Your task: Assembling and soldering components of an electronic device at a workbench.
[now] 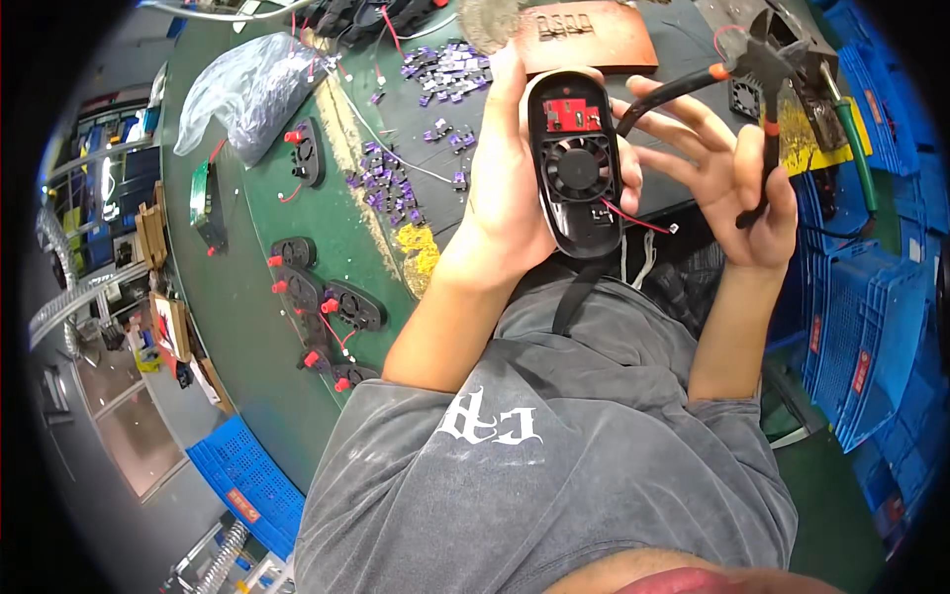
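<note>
My left hand (503, 193) is wrapped round a black oval plastic housing (576, 220), its inside turned up. Within the housing sit a red circuit board (572, 116) and, below it, a small black fan (577, 170). A thin red lead with a white plug (673, 229) sticks out at its right, and a black strap (577, 297) hangs beneath. In my right hand (737, 198) is a pair of cutting pliers (772, 64), handles spread, jaws pointing up. One handle reaches across to the housing's right edge; whether it touches cannot be made out.
Purple-and-black switches (450, 71) lie heaped on the bench (242, 307). Several assembled fan housings (358, 305) with red parts lie to the left, near a clear plastic bag (252, 89). An orange-brown block (614, 40) stands at the back. Blue crates (856, 327) are stacked right.
</note>
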A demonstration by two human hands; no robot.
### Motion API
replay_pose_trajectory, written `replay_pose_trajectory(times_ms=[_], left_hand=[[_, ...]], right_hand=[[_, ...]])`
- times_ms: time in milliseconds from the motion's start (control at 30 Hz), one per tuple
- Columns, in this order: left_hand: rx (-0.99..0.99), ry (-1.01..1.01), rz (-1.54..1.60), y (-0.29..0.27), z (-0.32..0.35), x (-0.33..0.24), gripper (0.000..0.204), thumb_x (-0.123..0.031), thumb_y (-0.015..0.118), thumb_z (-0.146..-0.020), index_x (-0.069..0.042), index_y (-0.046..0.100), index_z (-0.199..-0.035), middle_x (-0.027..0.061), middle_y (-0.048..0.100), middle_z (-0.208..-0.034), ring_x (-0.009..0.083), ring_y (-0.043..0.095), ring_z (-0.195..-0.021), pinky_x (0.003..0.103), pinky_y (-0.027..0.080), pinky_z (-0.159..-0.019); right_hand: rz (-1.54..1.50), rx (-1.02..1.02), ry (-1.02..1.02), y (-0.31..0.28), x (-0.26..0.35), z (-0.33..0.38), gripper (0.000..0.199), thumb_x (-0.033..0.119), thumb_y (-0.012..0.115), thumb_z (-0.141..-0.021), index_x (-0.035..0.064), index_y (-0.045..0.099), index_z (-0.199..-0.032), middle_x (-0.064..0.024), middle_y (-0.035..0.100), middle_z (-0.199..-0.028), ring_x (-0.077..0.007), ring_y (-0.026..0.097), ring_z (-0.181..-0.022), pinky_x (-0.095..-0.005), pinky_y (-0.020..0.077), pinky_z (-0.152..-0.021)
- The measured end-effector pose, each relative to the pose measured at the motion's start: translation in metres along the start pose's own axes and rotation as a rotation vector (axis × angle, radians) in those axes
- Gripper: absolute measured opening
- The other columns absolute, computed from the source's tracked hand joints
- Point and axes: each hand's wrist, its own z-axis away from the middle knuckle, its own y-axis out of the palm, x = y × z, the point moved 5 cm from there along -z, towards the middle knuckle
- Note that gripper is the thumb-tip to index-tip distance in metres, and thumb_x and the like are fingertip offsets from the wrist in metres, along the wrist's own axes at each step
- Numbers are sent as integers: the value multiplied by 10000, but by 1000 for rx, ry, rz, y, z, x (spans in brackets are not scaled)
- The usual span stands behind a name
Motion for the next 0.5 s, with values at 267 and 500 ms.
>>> replay_pose_trajectory(times_ms=[267, 500], left_hand=[[-155, 8, -51, -3, -21, 26, 691, -656, 318, -982, -26, 507, -1194, 164, 652, -957, 260, 669, -675, 369, 571, -589], [-176, -5, -194, -11, -30, 43, 592, -516, 332, -1030, -2, 616, -1111, 109, 641, -838, 190, 633, -667, 333, 555, -594]], right_hand=[[-66, -185, -32, -14, 21, 43, 423, 503, 519, -986, 145, 386, -804, -175, 432, -1099, -158, 441, -636, -225, 336, -408], [1212, -371, 321, 37, 71, 73, 595, 187, 638, -896, -50, 418, -1395, -134, 600, -1059, -144, 558, -832, -238, 443, -750]])
